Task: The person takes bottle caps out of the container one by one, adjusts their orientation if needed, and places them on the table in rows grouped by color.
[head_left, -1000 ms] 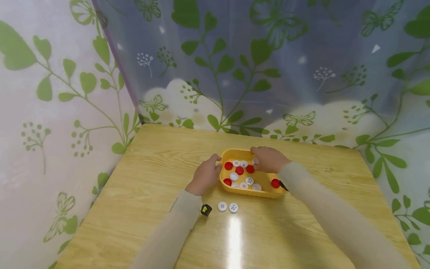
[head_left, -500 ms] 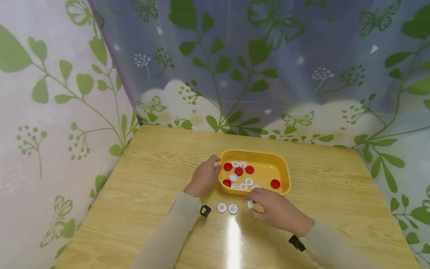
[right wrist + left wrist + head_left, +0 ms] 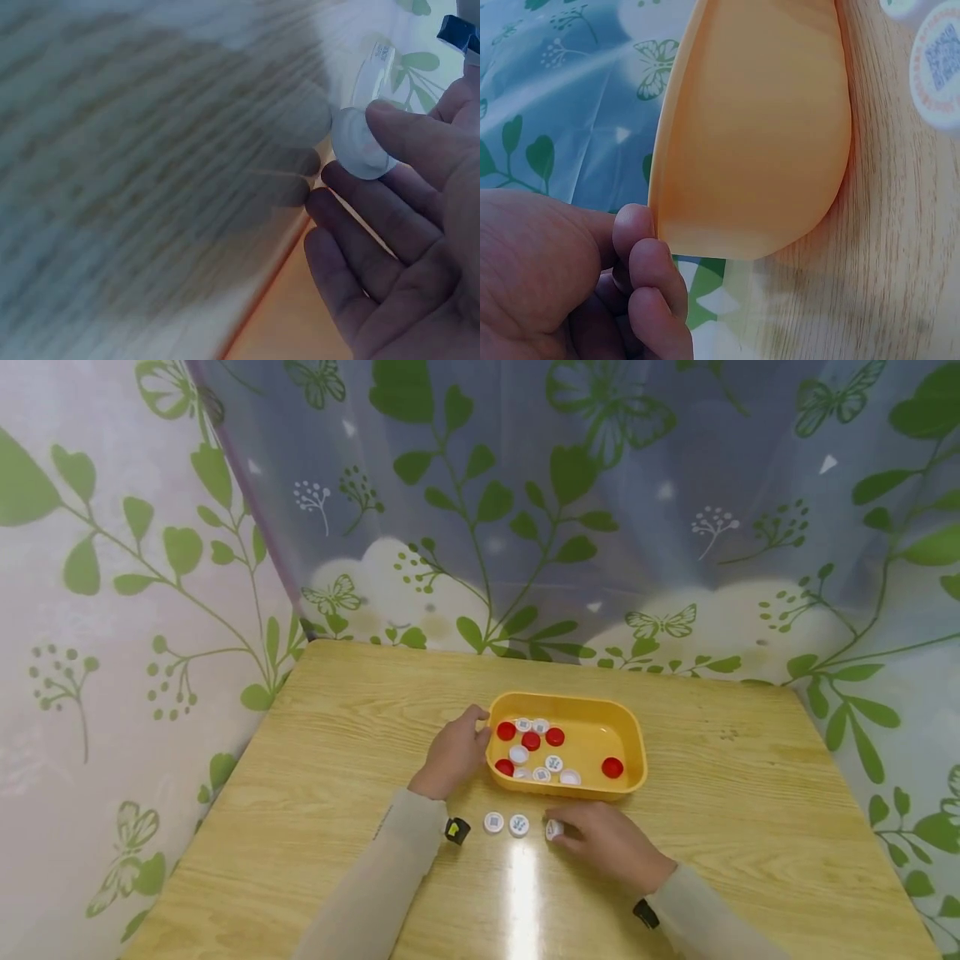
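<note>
A yellow plastic tray [image 3: 592, 739] sits on the table, holding several red and white bottle caps. At its left end, my left hand [image 3: 453, 752] pinches the rim between thumb and fingers, as the left wrist view shows close up. In front of the tray, my right hand [image 3: 611, 845] holds a white bottle cap [image 3: 554, 830] between thumb and fingertips, tilted on edge close over the wood. The right wrist view shows the thumb on this cap [image 3: 358, 146]. To its left lie two white caps, one with a square code [image 3: 493, 822] and one with a blue-green print [image 3: 518, 825].
Inside the tray, a red cap [image 3: 612, 767] lies apart on the right, while the others gather in the left half. The wooden table [image 3: 360, 693] ends at a leaf-patterned curtain [image 3: 495, 527] behind and a similar one [image 3: 112, 610] on the left.
My right hand has moved from inside the tray over its front rim, bringing a white cap down beside the two on the table. The left hand has stayed at the tray's rim.
</note>
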`<state>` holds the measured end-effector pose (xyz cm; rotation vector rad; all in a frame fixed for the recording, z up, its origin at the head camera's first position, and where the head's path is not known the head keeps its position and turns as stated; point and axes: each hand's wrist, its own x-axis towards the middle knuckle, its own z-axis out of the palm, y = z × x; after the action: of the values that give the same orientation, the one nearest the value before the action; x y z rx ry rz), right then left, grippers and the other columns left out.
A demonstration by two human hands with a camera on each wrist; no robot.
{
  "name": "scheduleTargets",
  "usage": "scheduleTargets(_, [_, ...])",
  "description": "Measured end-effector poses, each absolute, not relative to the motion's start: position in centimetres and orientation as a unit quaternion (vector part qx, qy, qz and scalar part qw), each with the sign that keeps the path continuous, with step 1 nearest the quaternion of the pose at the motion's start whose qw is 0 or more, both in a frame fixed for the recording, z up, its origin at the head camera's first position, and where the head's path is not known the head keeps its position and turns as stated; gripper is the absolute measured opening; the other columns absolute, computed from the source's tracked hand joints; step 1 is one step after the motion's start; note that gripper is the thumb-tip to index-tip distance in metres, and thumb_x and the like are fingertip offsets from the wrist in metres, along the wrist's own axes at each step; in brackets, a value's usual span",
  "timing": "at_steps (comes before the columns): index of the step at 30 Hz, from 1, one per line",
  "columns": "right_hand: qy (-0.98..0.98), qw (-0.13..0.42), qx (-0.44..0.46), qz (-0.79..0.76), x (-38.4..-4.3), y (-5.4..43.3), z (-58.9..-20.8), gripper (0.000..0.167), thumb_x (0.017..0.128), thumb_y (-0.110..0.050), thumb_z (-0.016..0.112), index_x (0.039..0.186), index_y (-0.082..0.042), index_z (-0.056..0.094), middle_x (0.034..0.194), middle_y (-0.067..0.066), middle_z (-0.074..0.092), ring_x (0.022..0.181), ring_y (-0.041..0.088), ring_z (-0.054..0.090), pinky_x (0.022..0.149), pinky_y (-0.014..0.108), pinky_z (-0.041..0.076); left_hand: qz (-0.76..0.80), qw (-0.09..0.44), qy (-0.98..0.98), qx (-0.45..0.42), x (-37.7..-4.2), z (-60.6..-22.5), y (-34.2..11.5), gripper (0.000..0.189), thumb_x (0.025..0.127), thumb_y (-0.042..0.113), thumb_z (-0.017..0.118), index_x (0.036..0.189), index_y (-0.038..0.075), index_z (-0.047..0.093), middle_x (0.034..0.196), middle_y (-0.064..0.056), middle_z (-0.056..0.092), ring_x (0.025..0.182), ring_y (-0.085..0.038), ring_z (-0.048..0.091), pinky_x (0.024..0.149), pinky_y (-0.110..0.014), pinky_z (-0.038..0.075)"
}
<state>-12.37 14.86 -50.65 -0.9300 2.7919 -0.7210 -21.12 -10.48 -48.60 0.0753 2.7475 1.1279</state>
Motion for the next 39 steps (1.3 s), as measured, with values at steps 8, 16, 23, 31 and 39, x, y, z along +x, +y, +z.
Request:
scheduleTargets(8, [0.933,0.042,-0.298,-0.195,-12.5,15.1,-51.2,0.018,0.09,-0.022,0.081,0.106,-0.016,0.075,0.098,-0.007,0.066,0.091,0.009,0.059,0.086,0.037,0.054,0.385,0.082,0.919,0.024,-21.1,-48.7,-10.5,0.036,0.109,0.026,0.054,0.143,0.013,0.052,0.09,-0.003,0.067,0.072,-0.016,0.064,0.065,-0.031,0.055])
scheduleTargets(16, [0.93,0.034,-0.315,-0.186,-12.6,14.2,-51.5,0.015,0.088,-0.02,0.083,0.1,-0.015,0.074,0.094,-0.006,0.064,0.087,0.01,0.056,0.083,0.035,0.053,0.383,0.074,0.92,0.026,-21.1,-48.6,-10.4,0.035,0.109,0.023,0.056,0.142,0.012,0.053,0.082,-0.002,0.066,0.069,-0.016,0.063,0.063,-0.029,0.053])
scheduleTargets(23, [0.931,0.025,-0.316,-0.182,-12.7,13.6,-51.6,0.013,0.088,-0.019,0.082,0.098,-0.015,0.074,0.092,-0.006,0.06,0.083,0.009,0.053,0.079,0.033,0.051,0.386,0.079,0.919,0.025,-21.2,-48.8,-10.4,0.035,0.109,0.023,0.055,0.142,0.012,0.052,0.081,-0.001,0.066,0.069,-0.016,0.063,0.062,-0.029,0.052])
scheduleTargets(31, [0.934,0.028,-0.31,-0.176,-12.8,13.3,-51.5,0.015,0.089,-0.021,0.083,0.1,-0.014,0.076,0.09,-0.007,0.059,0.081,0.008,0.051,0.076,0.031,0.05,0.389,0.076,0.917,0.029,-21.3,-48.6,-10.5,0.034,0.109,0.023,0.055,0.142,0.013,0.052,0.081,-0.001,0.066,0.069,-0.016,0.063,0.062,-0.03,0.052])
scheduleTargets(39, [0.941,0.039,-0.309,-0.133,-12.0,12.9,-49.7,0.024,0.092,-0.029,0.079,0.107,-0.011,0.072,0.097,-0.003,0.064,0.085,0.011,0.057,0.078,0.033,0.054,0.397,0.086,0.914,0.021,-21.2,-48.7,-10.6,0.035,0.109,0.025,0.054,0.143,0.013,0.052,0.085,-0.002,0.066,0.072,-0.017,0.064,0.064,-0.03,0.052])
